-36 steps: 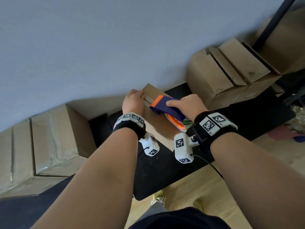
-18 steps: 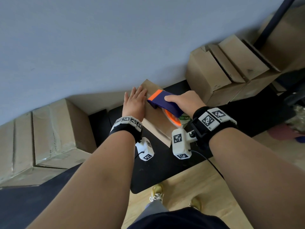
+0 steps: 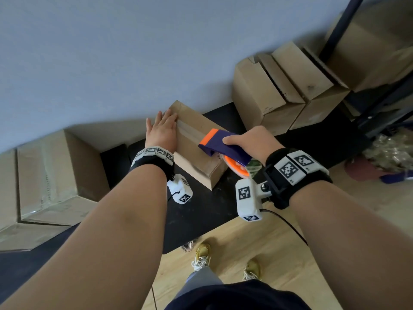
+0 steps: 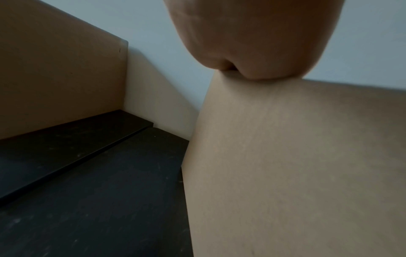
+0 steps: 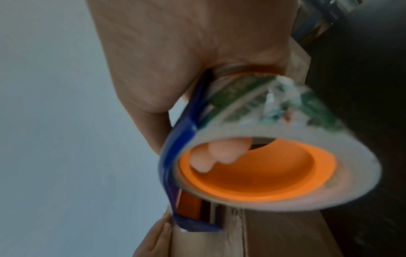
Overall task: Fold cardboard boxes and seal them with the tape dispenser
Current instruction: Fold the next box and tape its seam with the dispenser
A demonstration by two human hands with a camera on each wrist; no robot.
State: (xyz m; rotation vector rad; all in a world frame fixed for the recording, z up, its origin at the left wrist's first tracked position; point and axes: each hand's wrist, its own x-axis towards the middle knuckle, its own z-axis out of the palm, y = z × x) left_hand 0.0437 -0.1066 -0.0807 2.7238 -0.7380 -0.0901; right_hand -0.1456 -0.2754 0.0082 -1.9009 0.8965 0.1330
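Note:
A small closed cardboard box (image 3: 196,157) lies on the black table (image 3: 201,211) by the wall, with a strip of clear tape (image 3: 190,133) along its top seam. My left hand (image 3: 162,128) lies flat with straight fingers on the far left part of the box top. My right hand (image 3: 250,142) grips the blue and orange tape dispenser (image 3: 223,148), whose front end sits on the box top near the middle. In the right wrist view my fingertips (image 5: 211,160) curl inside the orange core of the tape roll (image 5: 270,156). The left wrist view shows the heel of my left hand (image 4: 252,43) on the box (image 4: 296,165).
A large taped box (image 3: 51,173) stands on the table at the left. Several cardboard boxes (image 3: 281,86) are stacked at the back right beside a dark metal rack (image 3: 380,104). The grey wall (image 3: 111,52) is right behind the small box. Wooden floor (image 3: 268,247) lies below the table edge.
The dispenser has been drawn back toward me along the box top, leaving tape behind it. My left hand went from curled at the box's far end to flat on the top.

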